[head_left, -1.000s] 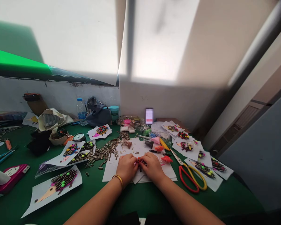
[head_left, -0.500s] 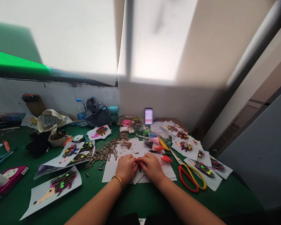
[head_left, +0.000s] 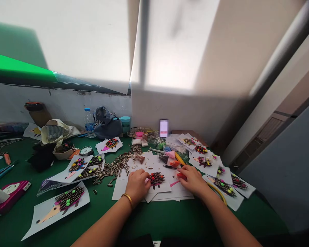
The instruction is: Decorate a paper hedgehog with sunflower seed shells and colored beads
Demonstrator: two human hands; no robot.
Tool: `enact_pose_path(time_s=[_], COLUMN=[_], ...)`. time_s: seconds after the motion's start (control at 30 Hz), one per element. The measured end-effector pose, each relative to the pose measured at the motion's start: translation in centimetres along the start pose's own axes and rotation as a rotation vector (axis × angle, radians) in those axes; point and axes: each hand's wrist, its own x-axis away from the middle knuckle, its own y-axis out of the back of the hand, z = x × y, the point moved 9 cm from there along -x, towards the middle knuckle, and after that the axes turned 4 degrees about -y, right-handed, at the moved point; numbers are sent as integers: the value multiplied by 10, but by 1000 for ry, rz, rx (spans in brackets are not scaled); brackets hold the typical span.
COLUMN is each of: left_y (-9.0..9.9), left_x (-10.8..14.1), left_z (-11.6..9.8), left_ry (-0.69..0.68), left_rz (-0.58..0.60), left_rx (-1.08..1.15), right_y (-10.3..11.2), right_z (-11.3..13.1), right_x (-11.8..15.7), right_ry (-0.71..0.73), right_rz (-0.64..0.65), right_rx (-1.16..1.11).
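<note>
Pulled well apart from the left hand at the hedgehog picture on white sheets, the right hand is set to a red clay-like lump — both grips unclear — dotting seemingly being done, a small pinch likely needed.

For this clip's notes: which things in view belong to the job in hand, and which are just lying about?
Likely part of the job:
hedgehog picture, at the left hand
red clay, at the right hand
sunflower seeds

Apparently just lying about:
phone
blue-capped water bottle
blue bag
teal-lidded jar
</note>
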Motion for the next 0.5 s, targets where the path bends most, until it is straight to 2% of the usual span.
enact_pose_path(time_s=[0.07, 0.2, 0.3, 0.4, 0.5], left_y=[3, 7, 11, 19, 28], left_x=[0, 1, 1, 0, -1], left_z=[0, 2, 0, -11, -29], left_ry=[6, 16, 1, -43, -98], left_rz=[-16, -37, -58, -95, -125], left_rx=[1, 9, 39, 126, 301], right_y=[-5, -5, 2, 6, 6], right_z=[-3, 3, 26, 51, 77], right_x=[4, 1, -3, -3, -1], right_ry=[19, -35, 13, 19, 30], right_rz=[30, -24, -47, 6, 76], right_rx=[30, 9, -161, -397, -487])
